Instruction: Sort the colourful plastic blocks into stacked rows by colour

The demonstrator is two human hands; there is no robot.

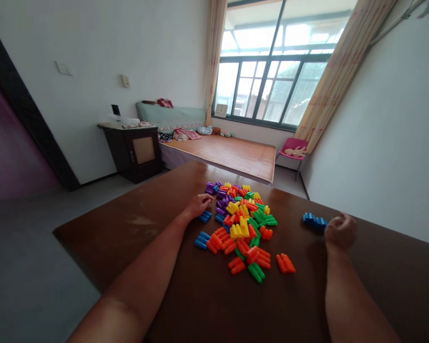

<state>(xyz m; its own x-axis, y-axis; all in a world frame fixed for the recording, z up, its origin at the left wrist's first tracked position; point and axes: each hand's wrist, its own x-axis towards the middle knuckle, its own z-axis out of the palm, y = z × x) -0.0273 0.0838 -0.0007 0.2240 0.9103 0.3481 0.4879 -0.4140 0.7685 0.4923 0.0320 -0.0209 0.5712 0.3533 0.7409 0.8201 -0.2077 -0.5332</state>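
Note:
A heap of plastic building blocks (240, 229), shaped like joined rounded tubes in red-orange, yellow, green, purple and blue, lies on the brown table (157, 209). At the heap's left edge is my left hand (199, 205), its fingers curled in; whatever they hold is hidden. Just below that hand lies a blue block (205, 216), and another blue block (202, 240) is nearer to me. Off to the right, my right hand (341, 231) is closed in a fist beside a short row of blue blocks (314, 221). The row's right end meets the fingers; their grip is hidden.
A single orange block (285, 263) lies apart, right of the heap. Beyond the table stand a bed (236, 151) with a woven mat, a dark cabinet (136, 150) and a pink chair (293, 148) under the window. The table's left edge slants toward me.

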